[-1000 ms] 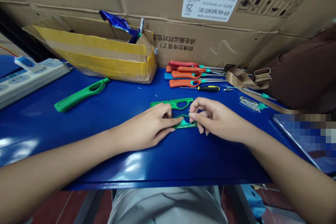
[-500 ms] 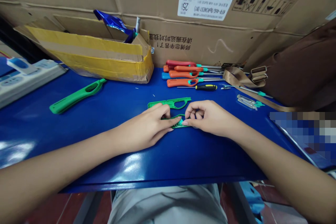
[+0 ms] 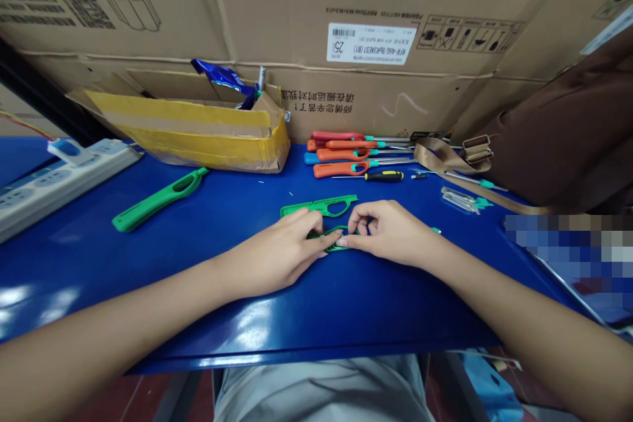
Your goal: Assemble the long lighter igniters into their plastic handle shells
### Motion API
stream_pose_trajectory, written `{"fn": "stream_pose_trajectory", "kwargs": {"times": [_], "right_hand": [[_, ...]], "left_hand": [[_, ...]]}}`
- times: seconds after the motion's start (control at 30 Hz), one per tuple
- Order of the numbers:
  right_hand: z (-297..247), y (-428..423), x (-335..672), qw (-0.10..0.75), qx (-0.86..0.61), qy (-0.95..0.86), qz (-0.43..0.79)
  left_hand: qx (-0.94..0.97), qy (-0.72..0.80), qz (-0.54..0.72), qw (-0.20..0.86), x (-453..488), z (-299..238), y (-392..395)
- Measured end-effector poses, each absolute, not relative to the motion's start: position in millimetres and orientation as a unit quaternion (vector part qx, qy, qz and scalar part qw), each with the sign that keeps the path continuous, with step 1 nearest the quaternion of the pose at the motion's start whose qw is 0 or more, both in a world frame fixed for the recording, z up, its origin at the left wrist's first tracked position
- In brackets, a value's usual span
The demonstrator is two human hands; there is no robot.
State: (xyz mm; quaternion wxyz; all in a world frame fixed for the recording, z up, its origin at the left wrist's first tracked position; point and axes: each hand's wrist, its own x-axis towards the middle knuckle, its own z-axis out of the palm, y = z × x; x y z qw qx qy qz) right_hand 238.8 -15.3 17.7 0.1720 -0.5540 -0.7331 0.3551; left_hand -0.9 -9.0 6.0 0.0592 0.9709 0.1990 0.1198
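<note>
On the blue table (image 3: 316,303), my left hand (image 3: 277,254) and my right hand (image 3: 390,231) meet over a small green plastic handle part (image 3: 337,237). Both hands pinch it with curled fingers, and most of it is hidden under them. Just behind it lies a second green handle shell (image 3: 321,206), flat on the table and touched by neither hand. A whole green handle (image 3: 158,199) lies further left.
A row of orange, red and blue handled tools (image 3: 346,153) and a black-and-yellow screwdriver (image 3: 380,176) lie at the back. A taped cardboard box (image 3: 198,128) stands back left, a power strip (image 3: 54,175) far left, a brown bag (image 3: 568,138) right, metal parts (image 3: 462,199) near it.
My right hand has slid left and curled tighter over the green part, covering more of it. The camera view has tilted slightly; my left hand has barely moved.
</note>
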Motion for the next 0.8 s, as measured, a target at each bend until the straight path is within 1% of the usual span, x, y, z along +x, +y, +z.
{"fn": "stream_pose_trajectory", "kwargs": {"times": [0.37,0.57,0.8], "right_hand": [[18.4,-19.9,240.2,0.176,-0.540,-0.754,0.329],[19.3,-18.4,237.4,0.171,-0.540,-0.754,0.334],[22.2,-18.8,235.3,0.179,-0.540,-0.742,0.355]], "left_hand": [[0.967,0.205,0.139,0.055,-1.9,3.5,-6.8],[0.967,0.197,0.146,0.066,1.5,4.2,-8.0],[0.966,0.211,0.142,0.047,2.3,3.4,-9.7]]}}
